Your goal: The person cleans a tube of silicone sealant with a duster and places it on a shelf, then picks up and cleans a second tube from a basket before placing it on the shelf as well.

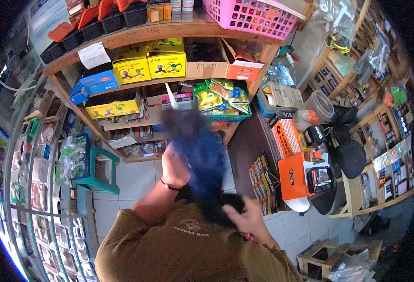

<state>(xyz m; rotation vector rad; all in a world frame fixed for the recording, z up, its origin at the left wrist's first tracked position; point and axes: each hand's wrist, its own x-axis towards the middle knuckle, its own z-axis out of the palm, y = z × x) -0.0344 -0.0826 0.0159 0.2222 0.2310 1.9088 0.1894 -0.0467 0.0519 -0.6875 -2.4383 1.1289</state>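
Observation:
A long, dark blue, soft-looking thing (200,157) stands out in front of my chest, smeared by motion, with a blackish upper end and a black lower part. My left hand (175,167) is closed against its left side, the fingertips hidden behind it. Lower down, my right hand (248,216) has its thumb and fingers apart beside the black part. Above the blurred end, a pale pointed piece (170,96) overlaps the shelf. Behind it stands a green basket (226,115) of colourful packets.
Wooden shelves (155,81) hold yellow boxes (167,63) and a pink basket (254,16). On the right, a dark counter (244,145) carries orange boxes (294,176) and a clear jar (317,108). A green stool (99,171) stands left, near a glass display case (42,211).

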